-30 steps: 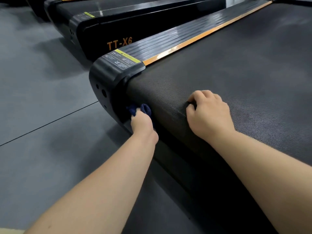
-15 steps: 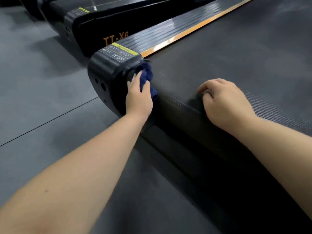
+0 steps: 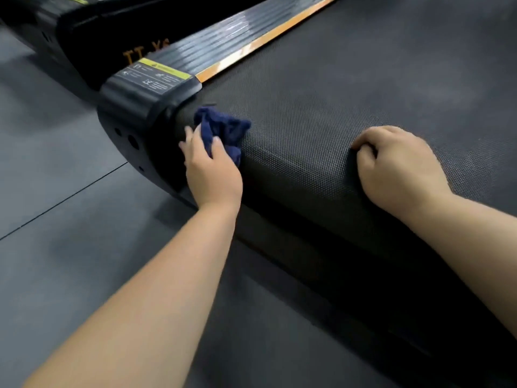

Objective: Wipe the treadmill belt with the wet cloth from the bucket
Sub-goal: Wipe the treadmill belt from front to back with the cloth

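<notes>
The left hand (image 3: 212, 175) has climbed from low on the rear curve of the belt (image 3: 321, 102), past the corner by the end cap (image 3: 140, 107), to a spot just right of that cap; the blue cloth (image 3: 223, 130) it grips has risen with it; more of it shows, bunched on the belt's rounded edge.

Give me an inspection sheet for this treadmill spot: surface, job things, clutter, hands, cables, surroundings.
Surface: treadmill belt dark and textured; wetness cannot be told.
Job's things: blue cloth bunched at the belt's near left corner, beside the end cap; bucket not in view.
Clutter: nothing seen.
Hands: left hand grips the cloth; right hand rests on the belt's near edge, fingers curled, holding nothing.
Cables: nothing seen.
Surroundings: grey floor; second treadmill to the left.
</notes>
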A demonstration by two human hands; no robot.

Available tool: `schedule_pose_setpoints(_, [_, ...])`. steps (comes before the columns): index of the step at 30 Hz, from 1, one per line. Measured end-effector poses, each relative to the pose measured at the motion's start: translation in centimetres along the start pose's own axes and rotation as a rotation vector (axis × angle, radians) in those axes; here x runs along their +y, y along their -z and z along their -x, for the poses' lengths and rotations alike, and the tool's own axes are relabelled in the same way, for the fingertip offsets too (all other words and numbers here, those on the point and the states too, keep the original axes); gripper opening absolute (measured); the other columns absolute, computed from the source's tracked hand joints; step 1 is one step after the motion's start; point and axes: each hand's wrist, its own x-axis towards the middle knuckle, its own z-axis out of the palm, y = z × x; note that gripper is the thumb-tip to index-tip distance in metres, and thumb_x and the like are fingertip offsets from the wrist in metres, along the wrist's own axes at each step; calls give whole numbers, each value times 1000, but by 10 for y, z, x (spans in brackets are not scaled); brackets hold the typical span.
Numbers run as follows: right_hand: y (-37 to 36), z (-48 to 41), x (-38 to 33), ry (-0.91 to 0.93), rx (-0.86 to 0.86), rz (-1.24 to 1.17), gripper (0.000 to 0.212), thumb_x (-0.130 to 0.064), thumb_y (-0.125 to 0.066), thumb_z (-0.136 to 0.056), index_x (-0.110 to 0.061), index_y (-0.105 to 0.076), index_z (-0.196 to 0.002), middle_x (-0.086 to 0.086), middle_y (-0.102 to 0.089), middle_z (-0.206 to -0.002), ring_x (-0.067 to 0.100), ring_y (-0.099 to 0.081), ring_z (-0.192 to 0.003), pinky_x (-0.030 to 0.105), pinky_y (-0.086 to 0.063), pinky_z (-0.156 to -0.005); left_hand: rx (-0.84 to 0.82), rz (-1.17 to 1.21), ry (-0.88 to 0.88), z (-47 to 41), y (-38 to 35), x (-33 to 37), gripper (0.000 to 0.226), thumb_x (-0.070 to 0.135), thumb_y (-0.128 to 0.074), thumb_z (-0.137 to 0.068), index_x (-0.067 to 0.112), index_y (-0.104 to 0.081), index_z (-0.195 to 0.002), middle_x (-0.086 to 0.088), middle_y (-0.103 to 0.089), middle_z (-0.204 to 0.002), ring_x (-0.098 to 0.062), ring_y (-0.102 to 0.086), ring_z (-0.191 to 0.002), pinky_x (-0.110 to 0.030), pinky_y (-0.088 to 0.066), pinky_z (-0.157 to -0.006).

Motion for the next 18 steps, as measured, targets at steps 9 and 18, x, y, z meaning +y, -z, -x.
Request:
schedule_pose_setpoints(9, [3, 0, 1, -16, -25, -42, 27, -17, -41, -92, -16, -65, -102, 1, -62, -112, 22, -51, -107, 26, -34, -83, -257, 67, -451, 116, -7, -1, 43, 21, -48, -92, 5, -51, -132, -10, -41, -145, -23, -31, -139, -22, -25, -113])
schedule_pose_setpoints(18, [-2, -1, 3, 18, -18, -20, 24, -20, -39, -91, -14, -61, -96, 1, -58, -102, 22, -49, -97, 30, -36, -78, 33, 152, 137, 89, -26, 23, 42, 19, -46, -98, 22, -44, -140, -7, -33, -152, -18, -32, -139, -13, -23, -105])
